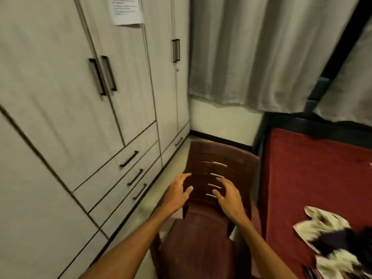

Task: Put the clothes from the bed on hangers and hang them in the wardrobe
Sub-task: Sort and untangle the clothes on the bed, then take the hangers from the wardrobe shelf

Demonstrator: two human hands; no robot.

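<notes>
the wardrobe (pixel 60 97) takes up the whole left side, a pale run of tall doors, all closed, with dark bar handles (pixel 109 74) and a stack of drawers (pixel 124 158) low down. next to it, across the far wall, a grey curtain (pixel 261 53) hangs in folds and stops short of the floor. the bed (pixel 302 178) fills the right side under a dark red cover, its near edge just beside the chair. the chair (pixel 201 248) is brown plastic with a slatted back and stands in the narrow strip of floor between the wardrobe and the bed, its back toward the far wall. the clothes (pixel 330 236) lie in a loose heap on the red cover at the lower right, cream and dark fabric mixed, too blurred to tell the pieces apart. a sheet of paper (pixel 126 11) with printed lines is stuck high on one wardrobe door. both arms reach out over the chair: the left hand (pixel 178 195) and the right hand (pixel 228 196) are in front of the slatted back, a little apart, fingers spread and loosely bent, holding nothing. whether the fingertips touch the slats i cannot tell.
</notes>
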